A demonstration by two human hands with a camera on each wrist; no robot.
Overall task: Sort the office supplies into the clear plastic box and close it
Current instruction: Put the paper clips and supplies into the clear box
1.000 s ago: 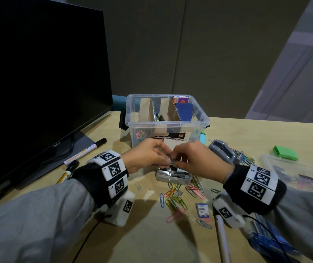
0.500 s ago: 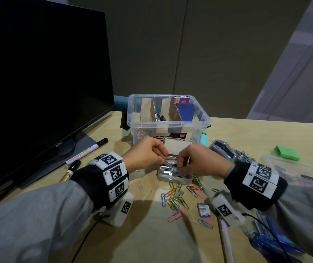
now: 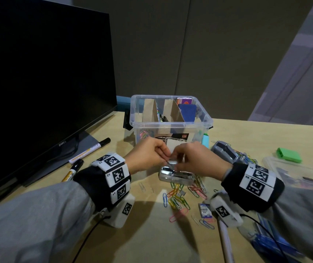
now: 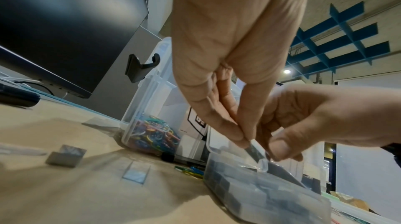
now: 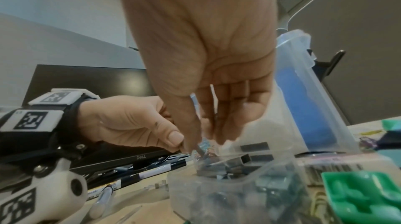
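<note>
On the wooden desk (image 3: 146,242), just in front of the clear plastic box (image 3: 170,128), a small clear staple case (image 3: 176,175) sits open with dark staple strips inside. Both hands meet right above it. The left hand (image 3: 148,154) pinches a thin staple strip (image 4: 255,152) between thumb and forefinger, its lower end at the case's rim. The right hand (image 3: 195,160) curls its fingers down over the same spot, thumb and fingertips closed on the strip's other side. The big box stands open at the far middle of the desk, with cardboard dividers, markers and a blue pad inside, and coloured clips heaped in its near left corner. Loose paper clips (image 3: 178,198) lie scattered on the near side of the case. Two markers (image 3: 89,150) lie to the left by the monitor (image 3: 43,88); a green block (image 3: 288,154) rests far right.
</note>
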